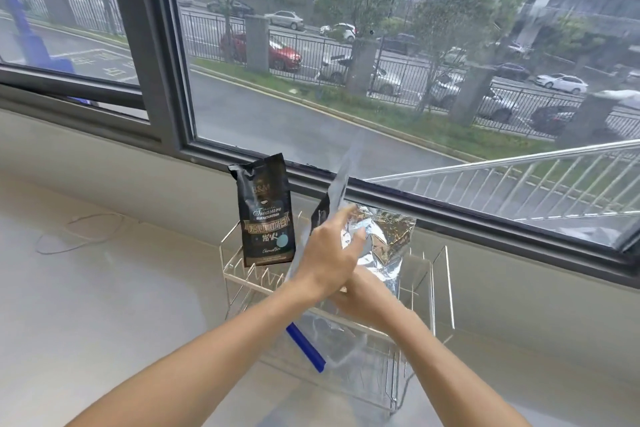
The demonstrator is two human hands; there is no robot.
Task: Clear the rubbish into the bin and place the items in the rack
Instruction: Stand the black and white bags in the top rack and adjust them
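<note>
A clear rack point(441, 291) stands on the white sill below the window. A black coffee bag point(266, 215) stands upright in its left slots and a crumpled silver foil bag point(391, 239) in its right part. Behind my hands the edge of a second dark bag point(318, 215) shows. A clear zip bag point(341, 184) with a blue seal strip point(305, 347) is held upright over the rack's front. My left hand point(329, 253) grips its middle, fingers stretched toward the foil bag. My right hand point(367, 298) holds it lower down, fingers hidden under my left wrist.
The white sill point(104, 305) stretches left of the rack, with a thin white cord point(79, 232) lying on it. The dark window frame point(450, 208) runs close behind the rack. No bin is in view.
</note>
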